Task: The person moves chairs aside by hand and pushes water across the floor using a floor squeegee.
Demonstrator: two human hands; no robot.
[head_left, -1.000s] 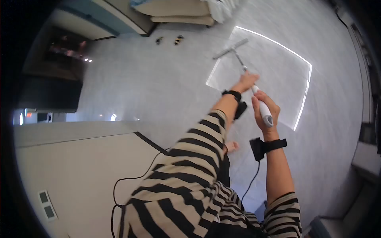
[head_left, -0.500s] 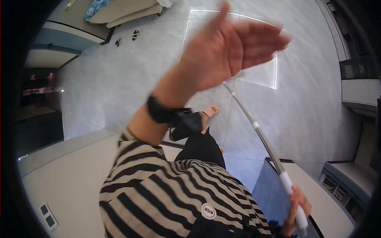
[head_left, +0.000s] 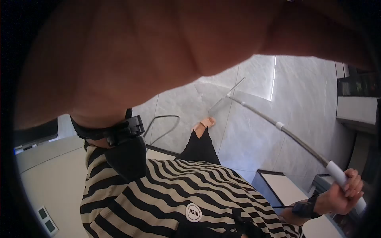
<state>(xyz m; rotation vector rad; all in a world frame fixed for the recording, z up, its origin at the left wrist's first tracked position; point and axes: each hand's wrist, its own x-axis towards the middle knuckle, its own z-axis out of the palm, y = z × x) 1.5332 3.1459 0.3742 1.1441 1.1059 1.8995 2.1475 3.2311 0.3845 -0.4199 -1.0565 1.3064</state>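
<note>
My left hand [head_left: 174,43] is raised very close to the camera and fills the upper part of the view. Its palm is flat and holds nothing; the fingertips run out of sight. A black strap with a device [head_left: 127,152] is on that wrist. At the lower right, my right hand [head_left: 341,194] is wrapped round the white grip of a long-handled floor squeegee [head_left: 301,142]. Its metal pole slants up and left to a thin bar head [head_left: 238,84] on the floor, near my foot in a pink slipper [head_left: 207,121].
Grey tiles cover the floor [head_left: 254,146]. Light-topped cabinets [head_left: 285,188] stand at the lower right, and a white drawer unit [head_left: 357,109] at the right edge. A pale wall [head_left: 51,178] with a switch plate [head_left: 47,220] is on the left.
My left hand has come up much closer to the camera and covers the far floor. My right hand has moved right and slightly up with the squeegee, whose head now shows.
</note>
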